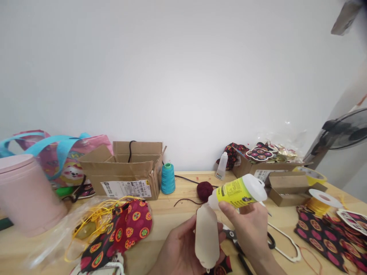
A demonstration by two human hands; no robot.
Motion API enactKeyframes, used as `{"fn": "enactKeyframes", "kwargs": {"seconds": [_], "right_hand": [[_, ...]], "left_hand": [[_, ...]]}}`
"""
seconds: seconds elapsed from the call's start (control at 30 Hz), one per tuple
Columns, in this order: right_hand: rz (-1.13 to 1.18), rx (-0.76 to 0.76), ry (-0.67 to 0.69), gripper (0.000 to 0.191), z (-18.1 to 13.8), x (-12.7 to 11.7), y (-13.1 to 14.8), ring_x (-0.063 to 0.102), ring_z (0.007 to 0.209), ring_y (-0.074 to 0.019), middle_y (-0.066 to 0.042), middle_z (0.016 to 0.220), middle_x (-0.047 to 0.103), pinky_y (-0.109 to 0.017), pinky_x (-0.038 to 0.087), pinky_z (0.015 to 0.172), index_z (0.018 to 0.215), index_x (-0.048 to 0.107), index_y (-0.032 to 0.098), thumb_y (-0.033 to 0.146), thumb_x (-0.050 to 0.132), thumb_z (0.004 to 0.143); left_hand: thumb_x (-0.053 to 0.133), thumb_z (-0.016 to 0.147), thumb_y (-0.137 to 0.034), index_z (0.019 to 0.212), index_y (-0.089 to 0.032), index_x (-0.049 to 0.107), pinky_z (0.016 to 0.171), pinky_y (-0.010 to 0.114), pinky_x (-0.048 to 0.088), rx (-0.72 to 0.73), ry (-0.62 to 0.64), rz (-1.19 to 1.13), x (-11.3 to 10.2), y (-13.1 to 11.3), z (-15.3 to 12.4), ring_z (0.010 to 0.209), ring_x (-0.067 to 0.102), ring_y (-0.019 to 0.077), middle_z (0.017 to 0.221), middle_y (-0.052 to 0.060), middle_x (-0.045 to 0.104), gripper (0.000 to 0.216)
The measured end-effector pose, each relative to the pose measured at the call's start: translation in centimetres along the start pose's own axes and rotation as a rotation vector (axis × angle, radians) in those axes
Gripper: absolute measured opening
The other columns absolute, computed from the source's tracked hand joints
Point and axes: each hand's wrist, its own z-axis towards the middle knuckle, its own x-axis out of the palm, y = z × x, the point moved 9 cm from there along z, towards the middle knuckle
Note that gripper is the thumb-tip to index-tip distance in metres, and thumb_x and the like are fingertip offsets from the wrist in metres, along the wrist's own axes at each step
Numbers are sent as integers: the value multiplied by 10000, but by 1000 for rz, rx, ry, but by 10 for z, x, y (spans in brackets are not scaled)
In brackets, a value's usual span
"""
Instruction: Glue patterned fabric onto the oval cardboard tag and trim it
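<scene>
My left hand is closed around the edges of a cream-coloured, scallop-ended flat piece, its pale face turned up to me. In my right hand is a white squeeze bottle with a yellow-green label, which looks like a glue bottle. It lies tilted nearly on its side, with its narrow end down at the top edge of the pale piece. Whether the tip touches the piece I cannot tell. Scissors lie on the table, partly hidden by my right hand. Patterned fabric shows under my hands.
A ball of dark red yarn, a turquoise thread cone and a small white bottle stand behind. Cardboard boxes flank them. Patterned fabric lies left, a yellow spool right, a pink canister far left.
</scene>
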Motion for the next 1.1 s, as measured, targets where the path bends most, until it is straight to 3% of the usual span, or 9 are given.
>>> {"fn": "enactKeyframes", "kwargs": {"seconds": [0.27, 0.4, 0.57, 0.8, 0.97, 1.1], "right_hand": [[22, -12, -9, 287, 0, -3, 2, 654, 684, -268, -98, 743, 715, -363, 538, 603, 821, 668, 148, 291, 704, 575], [2, -2, 13, 246, -1, 0, 2, 653, 663, -268, -95, 708, 714, -360, 532, 592, 751, 671, 148, 301, 707, 562], [0, -52, -84, 215, 1, -8, 7, 645, 652, -265, -86, 699, 713, -373, 518, 599, 681, 655, 165, 307, 719, 534], [-21, -41, 31, 221, 0, 1, 6, 646, 652, -250, -87, 699, 710, -353, 525, 594, 740, 679, 161, 307, 703, 575], [18, -51, -47, 243, 1, -5, 7, 651, 640, -255, -77, 683, 710, -355, 528, 584, 758, 677, 164, 297, 714, 557], [17, -76, 7, 216, 1, 0, 8, 650, 644, -236, -68, 711, 713, -332, 530, 599, 757, 674, 169, 279, 704, 574]], "left_hand": [[423, 796, -321, 1024, -68, 545, 758, 387, 407, 37, -14, 35, -1, -3, -2, 856, 609, 250, 951, 171, 652, 362], [420, 799, -321, 1002, -73, 564, 728, 374, 419, 44, -7, 30, 0, -4, -1, 842, 615, 249, 908, 159, 669, 351], [422, 801, -325, 1010, -76, 567, 796, 413, 397, 55, -4, 66, -1, -6, -2, 906, 598, 263, 971, 170, 658, 356], [430, 801, -318, 1021, -50, 557, 772, 405, 426, 43, -40, 64, -2, -5, -1, 905, 603, 270, 941, 184, 669, 370], [423, 806, -319, 1003, -74, 575, 792, 410, 421, 48, -11, 77, -1, -5, -2, 916, 600, 263, 980, 165, 662, 350], [422, 808, -312, 988, -71, 582, 822, 420, 409, 49, -12, 89, -1, -5, -3, 929, 597, 262, 984, 165, 664, 341]]}}
